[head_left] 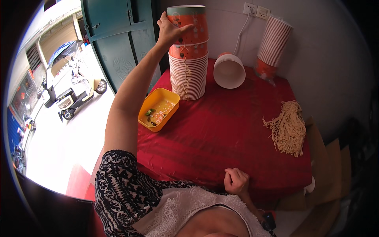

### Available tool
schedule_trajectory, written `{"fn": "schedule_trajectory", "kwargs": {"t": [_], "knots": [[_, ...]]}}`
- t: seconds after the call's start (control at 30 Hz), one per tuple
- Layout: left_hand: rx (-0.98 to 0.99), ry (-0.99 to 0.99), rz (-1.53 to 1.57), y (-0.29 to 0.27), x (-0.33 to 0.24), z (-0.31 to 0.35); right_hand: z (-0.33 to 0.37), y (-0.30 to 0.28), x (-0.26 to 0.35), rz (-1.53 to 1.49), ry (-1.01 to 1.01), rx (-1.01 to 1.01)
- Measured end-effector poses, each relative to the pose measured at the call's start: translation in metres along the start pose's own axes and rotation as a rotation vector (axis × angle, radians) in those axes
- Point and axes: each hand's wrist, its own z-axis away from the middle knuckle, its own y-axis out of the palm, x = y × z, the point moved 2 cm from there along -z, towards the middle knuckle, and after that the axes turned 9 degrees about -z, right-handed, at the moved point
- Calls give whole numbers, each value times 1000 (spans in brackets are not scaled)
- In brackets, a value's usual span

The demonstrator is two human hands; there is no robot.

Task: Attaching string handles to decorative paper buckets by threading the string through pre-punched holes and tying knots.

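Observation:
A tall stack of upside-down paper buckets [188, 79], orange with tightly packed white rims, stands at the far left of the table. My left hand [171, 31] grips the side of the topmost bucket [197, 25], its thumb lying across the orange wall. That bucket sits higher than the others, with its white rim around the orange body of the one below. Cream strings [183, 81] hang along the stack's rims. At the table's near edge, my right hand [237, 181] is curled closed; its palm and anything in it are hidden.
A yellow tub [173, 112] with small scraps stands beside the stack. One bucket [229, 73] lies on its side; another wrapped stack [275, 41] leans on the wall. A cream string bundle [290, 128] lies right on the red-covered table [221, 130]. Cardboard [327, 170] stands beyond the table's right edge.

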Motion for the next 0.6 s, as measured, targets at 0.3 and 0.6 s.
{"fn": "schedule_trajectory", "kwargs": {"t": [0.3,0.6], "knots": [[-18,9,-41,9,6,16,-1,-1,2,23,5,-5],[23,-13,-13,13,7,23,-1,0,3,41,15,-4]]}}
